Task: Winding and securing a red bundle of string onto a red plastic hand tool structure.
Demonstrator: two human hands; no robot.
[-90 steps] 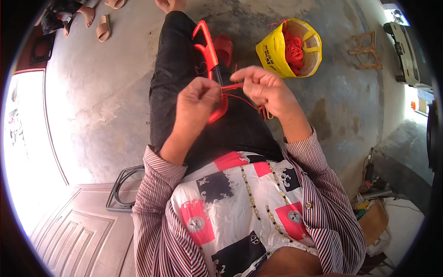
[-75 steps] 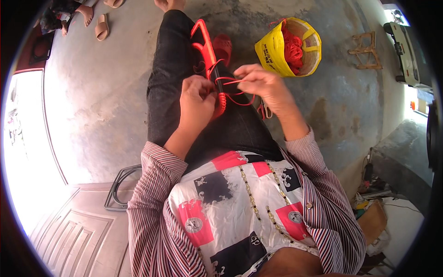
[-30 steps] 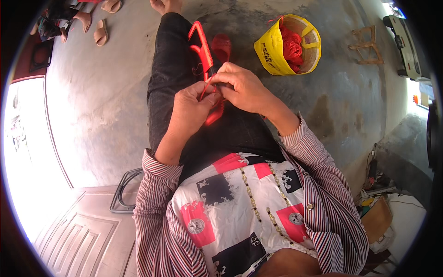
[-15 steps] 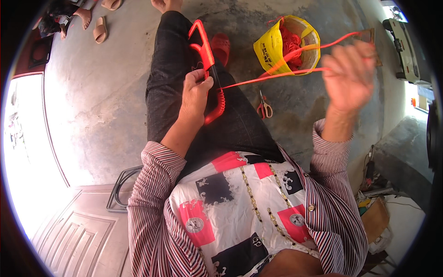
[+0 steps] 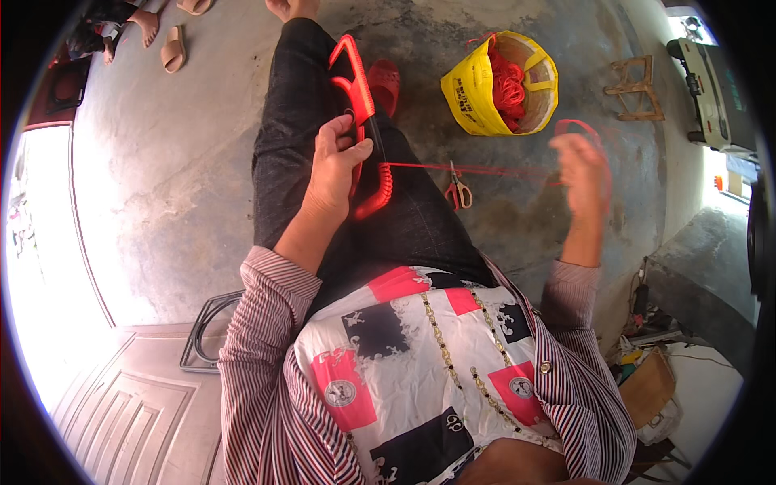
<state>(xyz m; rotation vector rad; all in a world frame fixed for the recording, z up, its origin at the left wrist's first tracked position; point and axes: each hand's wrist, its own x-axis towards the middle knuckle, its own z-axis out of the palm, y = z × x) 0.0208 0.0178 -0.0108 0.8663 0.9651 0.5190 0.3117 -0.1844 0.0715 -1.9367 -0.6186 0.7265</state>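
A bent, handle-like frame (image 5: pixel 364 95) rests upright on my dark trouser leg. Red cord is wound closely round its upper and lower parts, and a black stretch between them is bare. My left hand (image 5: pixel 330 171) grips the frame beside that black stretch, thumb and fingers curled at its left side. From the lower winding a thin red cord (image 5: pixel 453 168) runs tight to the right. My right hand (image 5: pixel 580 171), blurred by motion, is closed on the cord, and a loop of it rises above the fingers.
A yellow bag (image 5: pixel 473 93) with a tangle of red cord (image 5: pixel 508 93) stands on the floor ahead. Scissors (image 5: pixel 458 192) lie beside my leg. A small wooden frame (image 5: pixel 634 89) is at the right, sandals (image 5: pixel 173 50) at the far left near another person's foot (image 5: pixel 147 27).
My right hand has moved down and slightly left. The cord, earlier slanting up in two spread strands across the bag, now runs nearly level below it. My left hand stays on the frame.
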